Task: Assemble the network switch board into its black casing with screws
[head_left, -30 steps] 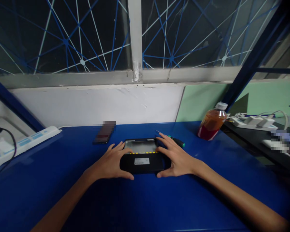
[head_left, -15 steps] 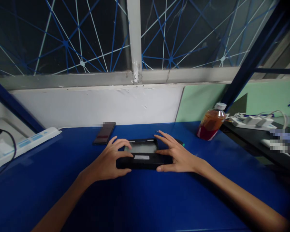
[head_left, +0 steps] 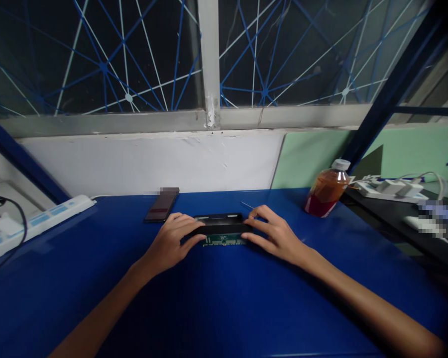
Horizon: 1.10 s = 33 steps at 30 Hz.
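Midway across the blue table [head_left: 224, 303], the left hand [head_left: 174, 237] and right hand [head_left: 278, 234] grip opposite ends of a black casing [head_left: 223, 228], its white label now hidden and a green circuit board [head_left: 224, 239] newly exposed on the near side.

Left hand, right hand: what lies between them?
The head view shows a black case between them, with a green circuit board at its near side.

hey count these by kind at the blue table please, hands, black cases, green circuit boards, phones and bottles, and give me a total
Left hand and right hand: 2 hands
Black case, held in both: 1
Green circuit board: 1
Phone: 1
Bottle: 1
Total: 6
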Each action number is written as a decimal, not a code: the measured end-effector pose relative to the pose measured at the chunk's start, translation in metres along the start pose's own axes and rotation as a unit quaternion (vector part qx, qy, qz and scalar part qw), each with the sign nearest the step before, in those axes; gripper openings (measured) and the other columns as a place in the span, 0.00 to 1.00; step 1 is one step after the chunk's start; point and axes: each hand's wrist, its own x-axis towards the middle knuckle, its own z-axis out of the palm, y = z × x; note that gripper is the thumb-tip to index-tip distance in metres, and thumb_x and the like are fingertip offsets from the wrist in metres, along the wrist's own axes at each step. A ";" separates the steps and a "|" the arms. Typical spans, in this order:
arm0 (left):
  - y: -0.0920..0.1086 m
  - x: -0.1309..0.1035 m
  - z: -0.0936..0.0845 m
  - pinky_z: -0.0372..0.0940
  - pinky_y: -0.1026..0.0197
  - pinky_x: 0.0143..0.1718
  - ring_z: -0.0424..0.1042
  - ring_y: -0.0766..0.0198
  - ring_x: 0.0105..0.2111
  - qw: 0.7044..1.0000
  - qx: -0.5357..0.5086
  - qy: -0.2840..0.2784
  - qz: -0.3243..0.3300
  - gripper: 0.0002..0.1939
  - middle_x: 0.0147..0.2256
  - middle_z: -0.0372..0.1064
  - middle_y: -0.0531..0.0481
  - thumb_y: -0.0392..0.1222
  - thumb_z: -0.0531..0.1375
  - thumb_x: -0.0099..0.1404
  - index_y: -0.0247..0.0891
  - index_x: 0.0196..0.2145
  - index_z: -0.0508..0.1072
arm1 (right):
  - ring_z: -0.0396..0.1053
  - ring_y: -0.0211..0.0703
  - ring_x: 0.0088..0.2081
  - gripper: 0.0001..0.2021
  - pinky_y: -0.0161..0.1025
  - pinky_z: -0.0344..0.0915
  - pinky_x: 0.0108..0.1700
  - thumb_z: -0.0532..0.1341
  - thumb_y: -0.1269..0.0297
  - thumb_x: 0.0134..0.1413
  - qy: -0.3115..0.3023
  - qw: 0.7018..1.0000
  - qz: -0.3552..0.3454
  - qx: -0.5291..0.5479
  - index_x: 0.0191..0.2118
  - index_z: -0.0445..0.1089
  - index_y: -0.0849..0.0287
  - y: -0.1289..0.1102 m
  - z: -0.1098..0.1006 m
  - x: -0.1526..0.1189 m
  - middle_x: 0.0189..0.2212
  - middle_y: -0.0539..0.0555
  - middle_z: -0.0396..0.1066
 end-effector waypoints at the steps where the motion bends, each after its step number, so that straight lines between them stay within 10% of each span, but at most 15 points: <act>1: 0.000 0.000 0.001 0.60 0.51 0.46 0.71 0.60 0.41 1.000 0.000 0.007 0.002 0.09 0.40 0.75 0.51 0.42 0.59 0.67 0.43 0.45 0.70 | 0.66 0.49 0.44 0.16 0.47 0.68 0.45 0.55 0.56 0.62 -0.001 1.000 0.005 -0.001 0.48 0.71 0.61 0.000 0.000 0.000 0.42 0.60 0.67; 8: -0.001 0.002 0.007 0.60 0.53 0.44 0.72 0.61 0.36 0.999 -0.017 0.019 0.028 0.07 0.36 0.75 0.50 0.40 0.57 0.68 0.40 0.43 0.72 | 0.68 0.44 0.39 0.16 0.43 0.65 0.41 0.53 0.56 0.64 -0.005 0.999 0.020 0.032 0.45 0.71 0.61 0.001 -0.003 0.001 0.37 0.58 0.72; 19: 0.001 -0.002 0.018 0.57 0.54 0.43 0.66 0.58 0.40 0.997 0.003 -0.076 0.031 0.10 0.37 0.70 0.49 0.41 0.54 0.70 0.40 0.35 0.74 | 0.70 0.43 0.35 0.19 0.39 0.60 0.37 0.50 0.53 0.65 -0.193 0.980 0.047 -0.004 0.38 0.73 0.60 0.005 -0.006 0.001 0.32 0.55 0.73; 33: -0.005 -0.004 0.020 0.52 0.59 0.35 0.62 0.60 0.35 0.996 0.031 -0.085 0.004 0.11 0.32 0.66 0.50 0.43 0.56 0.69 0.42 0.32 0.76 | 0.69 0.41 0.27 0.23 0.38 0.49 0.28 0.53 0.47 0.62 -0.145 0.980 0.069 -0.116 0.27 0.70 0.60 0.008 0.012 -0.005 0.25 0.53 0.72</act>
